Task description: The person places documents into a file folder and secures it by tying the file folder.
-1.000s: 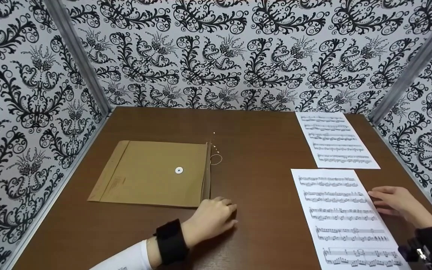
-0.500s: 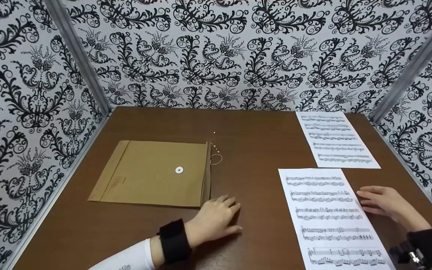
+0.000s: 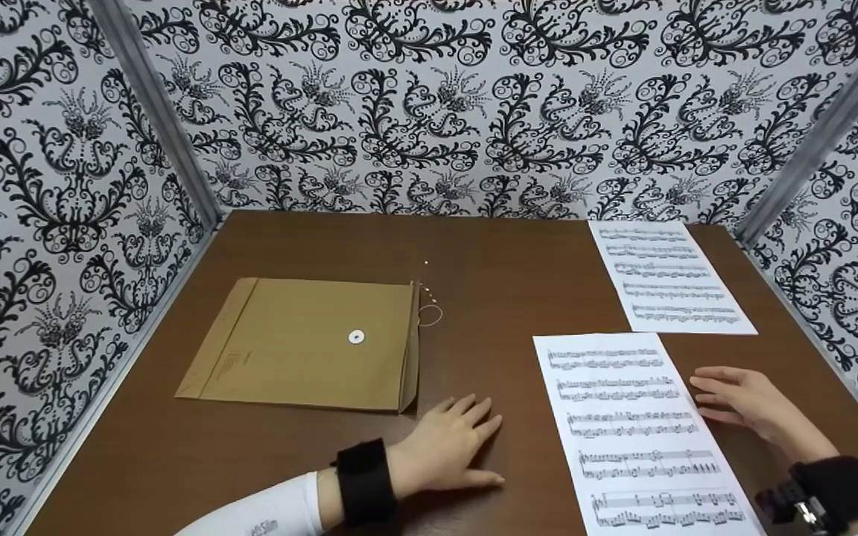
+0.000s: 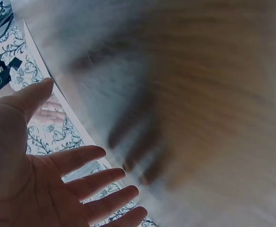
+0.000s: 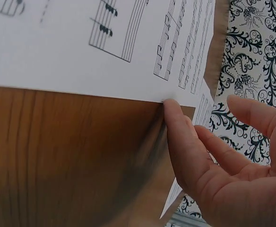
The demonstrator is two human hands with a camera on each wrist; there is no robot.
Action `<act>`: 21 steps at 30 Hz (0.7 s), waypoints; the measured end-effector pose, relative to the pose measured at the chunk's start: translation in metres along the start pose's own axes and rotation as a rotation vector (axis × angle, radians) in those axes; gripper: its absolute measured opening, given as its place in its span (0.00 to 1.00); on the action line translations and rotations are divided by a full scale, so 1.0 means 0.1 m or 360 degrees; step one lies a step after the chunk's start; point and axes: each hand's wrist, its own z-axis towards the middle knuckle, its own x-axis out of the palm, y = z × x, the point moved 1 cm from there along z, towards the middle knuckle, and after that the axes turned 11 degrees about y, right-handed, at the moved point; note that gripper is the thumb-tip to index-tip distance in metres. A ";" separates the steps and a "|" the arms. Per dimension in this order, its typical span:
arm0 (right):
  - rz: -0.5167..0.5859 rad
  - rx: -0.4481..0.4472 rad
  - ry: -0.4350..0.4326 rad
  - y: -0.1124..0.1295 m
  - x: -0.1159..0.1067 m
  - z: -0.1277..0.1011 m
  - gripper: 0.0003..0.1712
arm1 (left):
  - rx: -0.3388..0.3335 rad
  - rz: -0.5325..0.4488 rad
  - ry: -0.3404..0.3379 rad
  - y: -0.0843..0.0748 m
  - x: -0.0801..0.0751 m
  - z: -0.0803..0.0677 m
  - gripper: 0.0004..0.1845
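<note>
A sheet of music (image 3: 630, 447) lies flat on the brown table (image 3: 503, 275), just left of my right hand (image 3: 745, 406). In the right wrist view a fingertip (image 5: 170, 103) touches the long edge of that sheet, while the other fingers stand apart from it with nothing pinched. Between the sheet and a brown envelope (image 3: 310, 342) is my left hand (image 3: 447, 450), low over the table with fingers spread and nothing held. Whether its palm presses on the wood cannot be told. The envelope has a white button disc (image 3: 356, 337) and its flap side faces right.
A second sheet of music (image 3: 675, 275) lies at the back right, beyond the first. A thin string (image 3: 430, 316) loops out from the envelope's right edge. Patterned walls (image 3: 429, 112) enclose the table at the back and both sides.
The nearer sheet has slid left across the table, with my right hand moving left beside it. My left hand has shifted right, away from the envelope's corner, and its fingers have spread.
</note>
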 end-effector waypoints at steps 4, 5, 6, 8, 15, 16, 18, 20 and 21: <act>-0.0007 -0.0026 0.0023 0.03 0.05 0.03 0.40 | 0.0040 0.0040 -0.0020 -0.05 0.01 0.04 0.44; 0.0001 -0.0032 0.0031 0.03 0.07 0.04 0.40 | 0.0049 0.0044 -0.0019 -0.05 0.01 0.05 0.44; 0.0008 -0.0038 0.0039 0.04 0.08 0.05 0.39 | 0.0058 0.0047 -0.0019 -0.06 0.01 0.06 0.44; 0.0026 -0.0049 0.0045 0.07 0.12 0.08 0.39 | 0.0074 0.0049 -0.0013 -0.07 0.01 0.08 0.44; -0.0002 -0.0066 0.0064 0.17 0.24 0.17 0.40 | 0.0096 0.0049 -0.0024 -0.08 0.00 0.11 0.43; -0.0002 -0.0072 0.0069 0.18 0.26 0.18 0.39 | 0.0094 0.0048 -0.0027 -0.08 -0.01 0.11 0.43; -0.0003 -0.0074 0.0072 0.21 0.29 0.21 0.39 | 0.0086 0.0045 -0.0032 -0.09 -0.01 0.11 0.44; 0.0009 -0.0082 0.0078 0.22 0.31 0.23 0.39 | 0.0083 0.0034 -0.0031 -0.09 -0.02 0.12 0.44; 0.0015 -0.0090 0.0085 0.23 0.32 0.24 0.39 | 0.0081 0.0031 -0.0031 -0.10 -0.02 0.12 0.44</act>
